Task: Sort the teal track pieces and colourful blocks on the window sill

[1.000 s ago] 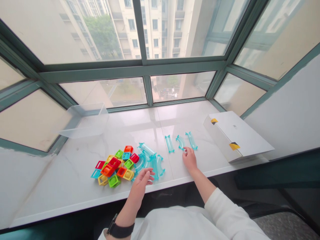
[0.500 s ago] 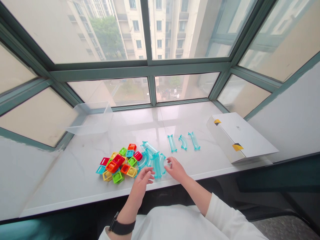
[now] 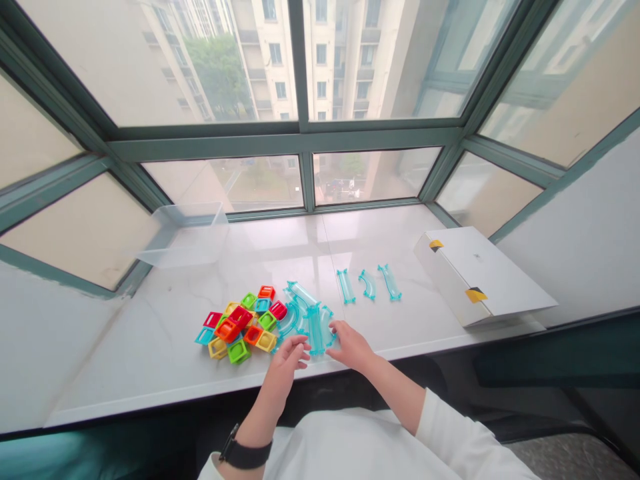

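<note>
Over at 4 o'clock from mid-view, a loose row on the marble-look windowsill counter (image 3: pixel 280 250): straight turquoise track (image 3: pixel 346 287), arc-shaped track (image 3: pixel 369 287), then a longer-looking track (image 3: pixel 389 283), all three apart from each other. So, some laying-out done, by the look of it, but probably early going. Plenty left: overlapping pile of clear turquoise tracks (image 3: pixel 315 330) at 6 o'clock, plus a jumble of colored cube blocks (image 3: pixel 241 317) at 8, right up against the pile, none in the row. Right hand (image 3: pixel 353 347) at 5, thumb and fingers parted around a curved track (image 3: pixel 327 321) at the pile's edge; can't tell if gripping or just touching. Left hand (image 3: pixel 285 365) at 7, fingers loosely curled, nothing visible in them. Farther out, translucent plastic bin (image 3: pixel 195 237) at 9, white box (image 3: pixel 493 270) at 3.
</note>
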A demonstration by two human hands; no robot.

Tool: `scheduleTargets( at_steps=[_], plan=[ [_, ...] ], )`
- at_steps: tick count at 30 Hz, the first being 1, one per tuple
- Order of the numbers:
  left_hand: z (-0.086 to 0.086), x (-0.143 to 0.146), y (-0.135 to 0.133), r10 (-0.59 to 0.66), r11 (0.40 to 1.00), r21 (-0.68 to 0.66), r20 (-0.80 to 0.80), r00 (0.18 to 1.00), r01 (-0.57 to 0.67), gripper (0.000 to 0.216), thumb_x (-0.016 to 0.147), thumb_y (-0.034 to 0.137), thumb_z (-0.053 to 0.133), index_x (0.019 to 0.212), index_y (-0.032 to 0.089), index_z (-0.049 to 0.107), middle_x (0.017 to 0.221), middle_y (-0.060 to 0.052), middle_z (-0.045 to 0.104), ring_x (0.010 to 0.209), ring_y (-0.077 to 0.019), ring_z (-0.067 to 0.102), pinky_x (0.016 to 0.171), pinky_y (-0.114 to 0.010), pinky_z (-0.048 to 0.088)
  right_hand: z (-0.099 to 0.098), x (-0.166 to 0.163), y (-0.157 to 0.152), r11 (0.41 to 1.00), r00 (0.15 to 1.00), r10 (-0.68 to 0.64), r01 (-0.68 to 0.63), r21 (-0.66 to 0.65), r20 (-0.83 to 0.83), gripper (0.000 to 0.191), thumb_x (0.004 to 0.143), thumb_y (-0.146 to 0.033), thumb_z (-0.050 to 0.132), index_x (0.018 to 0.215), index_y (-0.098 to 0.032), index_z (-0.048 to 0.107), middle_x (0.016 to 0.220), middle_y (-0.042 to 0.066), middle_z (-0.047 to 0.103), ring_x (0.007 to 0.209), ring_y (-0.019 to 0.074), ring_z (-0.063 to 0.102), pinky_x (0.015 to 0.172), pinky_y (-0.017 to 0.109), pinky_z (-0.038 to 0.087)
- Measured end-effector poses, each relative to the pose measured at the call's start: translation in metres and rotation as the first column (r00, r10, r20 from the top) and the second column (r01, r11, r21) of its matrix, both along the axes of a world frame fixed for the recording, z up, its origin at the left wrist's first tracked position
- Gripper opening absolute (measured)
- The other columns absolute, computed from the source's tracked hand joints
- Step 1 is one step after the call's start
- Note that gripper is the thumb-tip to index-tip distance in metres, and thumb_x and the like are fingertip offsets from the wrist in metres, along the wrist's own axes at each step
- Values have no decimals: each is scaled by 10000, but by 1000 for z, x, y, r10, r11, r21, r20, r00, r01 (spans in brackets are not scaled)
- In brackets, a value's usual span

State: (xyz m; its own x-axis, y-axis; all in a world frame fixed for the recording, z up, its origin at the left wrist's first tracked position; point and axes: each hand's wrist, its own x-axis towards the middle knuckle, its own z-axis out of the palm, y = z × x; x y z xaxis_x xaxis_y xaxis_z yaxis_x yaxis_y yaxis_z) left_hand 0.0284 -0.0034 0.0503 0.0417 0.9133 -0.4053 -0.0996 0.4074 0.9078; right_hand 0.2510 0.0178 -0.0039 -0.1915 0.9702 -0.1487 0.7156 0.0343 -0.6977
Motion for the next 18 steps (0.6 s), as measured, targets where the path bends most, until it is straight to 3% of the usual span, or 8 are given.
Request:
scheduleTargets(
  at_steps=[3, 11, 15, 18],
  plan=[
    [-1, 0, -1, -4, 1000, 1, 0, 1000, 4, 527, 775, 588, 764, 1103, 179, 724, 995, -103, 741, 792, -191, 678, 675, -294, 537, -1, -4, 1, 1000, 1000, 4, -4, 8, 12, 585, 771, -271, 788, 1308, -231, 560, 1208, 99, 679, 1074, 270, 674, 894, 357, 502],
    [-4, 0, 0, -57, 998, 28, -42, 998, 58, 522, 805, 594, 740, 1133, 189, 707, 1042, -105, 736, 835, -208, 683, 721, -320, 545, -1, 2, 2, 999, 999, -30, 31, 22, -40, 539, 797, -206, 723, 1318, -214, 587, 1193, 93, 691, 882, 213, 673, 835, 334, 506],
    [-5, 0, 1, -85, 996, 23, -41, 996, 86, 523, 826, 597, 721, 1158, 194, 698, 1064, -106, 734, 862, -212, 685, 744, -328, 549, 1, 14, 0, 993, 976, -114, 107, -45, -185, 525, 794, -193, 687, 1308, -237, 586, 1151, 59, 690, 821, 175, 644, 842, 341, 512],
    [-4, 1, 1, -85, 996, 23, -45, 995, 86, 520, 823, 597, 723, 1151, 194, 700, 1054, -105, 734, 861, -215, 687, 745, -332, 552, 7, 24, 0, 967, 901, -232, 173, -186, -367, 506, 789, -229, 694, 1285, -254, 595, 1160, 46, 680, 831, 166, 633, 844, 348, 517]
  ],
)
